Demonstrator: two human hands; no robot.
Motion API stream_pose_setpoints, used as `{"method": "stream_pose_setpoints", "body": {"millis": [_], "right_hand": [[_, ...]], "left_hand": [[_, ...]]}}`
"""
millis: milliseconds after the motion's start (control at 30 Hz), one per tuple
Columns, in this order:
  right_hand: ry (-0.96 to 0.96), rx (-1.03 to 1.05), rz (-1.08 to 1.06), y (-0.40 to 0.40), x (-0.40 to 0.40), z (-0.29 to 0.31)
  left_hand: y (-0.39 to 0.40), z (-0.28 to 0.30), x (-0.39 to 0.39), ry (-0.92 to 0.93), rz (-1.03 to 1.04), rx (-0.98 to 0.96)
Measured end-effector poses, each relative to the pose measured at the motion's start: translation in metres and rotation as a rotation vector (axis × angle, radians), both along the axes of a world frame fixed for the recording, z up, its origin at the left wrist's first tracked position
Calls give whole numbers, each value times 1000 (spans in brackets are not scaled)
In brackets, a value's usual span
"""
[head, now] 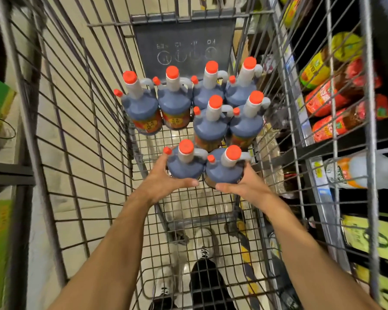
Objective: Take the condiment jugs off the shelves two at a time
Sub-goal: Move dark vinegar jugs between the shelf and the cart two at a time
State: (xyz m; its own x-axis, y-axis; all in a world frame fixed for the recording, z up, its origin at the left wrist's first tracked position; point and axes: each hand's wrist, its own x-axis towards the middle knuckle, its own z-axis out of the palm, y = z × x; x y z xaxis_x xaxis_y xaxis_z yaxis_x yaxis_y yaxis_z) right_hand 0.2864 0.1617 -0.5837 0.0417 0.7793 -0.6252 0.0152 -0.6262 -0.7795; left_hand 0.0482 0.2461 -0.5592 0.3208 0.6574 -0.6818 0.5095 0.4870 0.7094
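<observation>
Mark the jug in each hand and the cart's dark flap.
left-hand jug (185,167), head view, dark shoulder
right-hand jug (222,173), head view, dark shoulder
cart flap (184,36), head view, upper panel face

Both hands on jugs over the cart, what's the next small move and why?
Probably lower both and let go: the left hand and right hand each grip a dark orange-capped plastic jug in the wire shopping cart, just behind six matching jugs already standing there.
</observation>
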Motion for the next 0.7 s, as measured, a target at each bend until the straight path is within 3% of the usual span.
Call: {"method": "stream_pose_setpoints", "body": {"millis": [233,400,567,700], "right_hand": [[-79,173,-84,7,-2,-5],[-4,210,-186,12,-8,10],[81,225,-254,0,-14,53],[117,276,-310,-5,-14,110]], "left_hand": [[6,5,9,-118,63,46],[7,3,16,-202,130,29],[2,28,16,-237,69,12],[6,83,22,-331,23,69]]}}
